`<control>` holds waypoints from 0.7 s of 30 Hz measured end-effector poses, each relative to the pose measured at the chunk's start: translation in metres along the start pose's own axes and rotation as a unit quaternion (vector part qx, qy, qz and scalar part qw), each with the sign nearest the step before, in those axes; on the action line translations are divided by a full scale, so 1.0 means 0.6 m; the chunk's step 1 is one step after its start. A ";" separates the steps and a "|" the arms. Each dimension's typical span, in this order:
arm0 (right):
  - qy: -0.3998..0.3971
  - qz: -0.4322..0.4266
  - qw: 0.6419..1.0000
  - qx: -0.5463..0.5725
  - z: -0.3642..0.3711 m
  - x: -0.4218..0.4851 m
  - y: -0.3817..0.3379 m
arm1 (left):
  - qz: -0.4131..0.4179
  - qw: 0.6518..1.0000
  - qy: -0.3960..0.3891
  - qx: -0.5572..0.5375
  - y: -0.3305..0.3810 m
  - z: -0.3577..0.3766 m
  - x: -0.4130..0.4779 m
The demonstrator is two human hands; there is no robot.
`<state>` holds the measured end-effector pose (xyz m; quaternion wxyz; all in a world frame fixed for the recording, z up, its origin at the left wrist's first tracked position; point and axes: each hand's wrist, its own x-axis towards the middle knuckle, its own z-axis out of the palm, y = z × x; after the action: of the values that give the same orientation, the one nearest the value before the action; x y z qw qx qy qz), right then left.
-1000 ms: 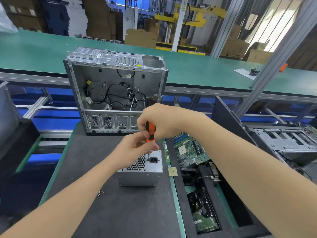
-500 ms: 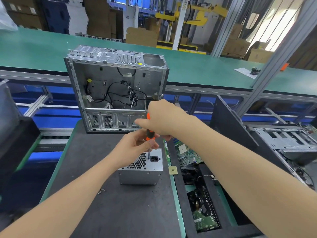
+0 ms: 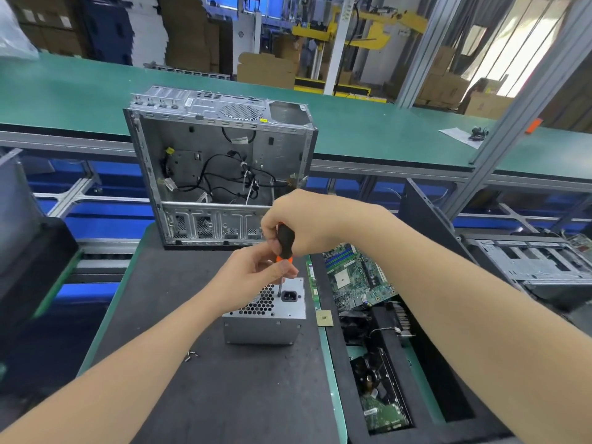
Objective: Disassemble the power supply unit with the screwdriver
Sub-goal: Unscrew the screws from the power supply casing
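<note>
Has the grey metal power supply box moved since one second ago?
No. The grey metal power supply box stays put, equally near the open silver computer case behind it.

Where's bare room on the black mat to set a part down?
Left of the power supply, between the computer case and the loose screws; also the mat in front of it. Crowded: the tray of circuit boards at right.

The right hand (image 3: 302,219) covers the top of the screwdriver (image 3: 284,241); the left hand (image 3: 253,274) hides the far corner of the power supply unit (image 3: 266,328); what the tip meets is too small to tell. The loose screws (image 3: 191,354) are too small to count.
</note>
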<state>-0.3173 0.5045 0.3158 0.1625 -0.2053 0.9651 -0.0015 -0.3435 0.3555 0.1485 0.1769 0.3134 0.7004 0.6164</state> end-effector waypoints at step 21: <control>0.020 0.018 1.000 0.008 -0.007 -0.006 0.002 | 0.015 1.000 0.010 -0.003 -0.001 0.003 0.003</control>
<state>-0.3157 0.5067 0.3207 0.1443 -0.1869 0.9717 -0.0102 -0.3441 0.3579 0.1481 0.1618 0.3169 0.6956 0.6241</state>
